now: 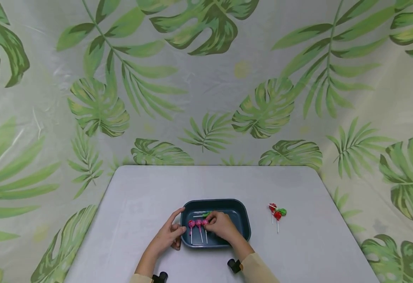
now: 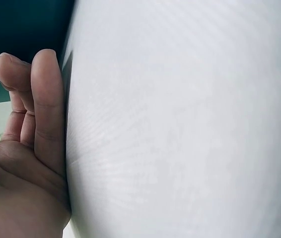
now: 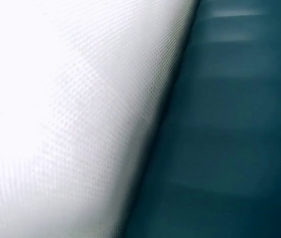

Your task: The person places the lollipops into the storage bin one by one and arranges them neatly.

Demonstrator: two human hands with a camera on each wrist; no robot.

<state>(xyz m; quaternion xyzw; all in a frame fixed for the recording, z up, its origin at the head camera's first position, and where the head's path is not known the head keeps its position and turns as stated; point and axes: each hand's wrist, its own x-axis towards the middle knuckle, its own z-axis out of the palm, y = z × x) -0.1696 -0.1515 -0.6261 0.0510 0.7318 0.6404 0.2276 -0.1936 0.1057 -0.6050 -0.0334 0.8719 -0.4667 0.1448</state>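
A dark blue tray [image 1: 243,220] stands on the table, with lollipops lying inside. In the head view two pink lollipops [image 1: 198,223] lie side by side, sticks toward the near wall, and a green lollipop [image 1: 204,214] lies crosswise behind them. My right hand [image 1: 224,227] reaches into the tray and pinches a third pink lollipop [image 1: 205,222] by its head. At the tray's left wall, my left hand [image 1: 168,235] touches the rim with index finger and thumb. Its other fingers [image 2: 47,94] bend loosely beside the wall in the left wrist view. The right fingers are outside the right wrist view.
Two red lollipops [image 1: 278,215] and a green lollipop [image 1: 282,211] lie in a cluster on the white table [image 1: 298,251], right of the tray. A leaf-patterned cloth [image 1: 206,98] hangs behind the table's far edge.
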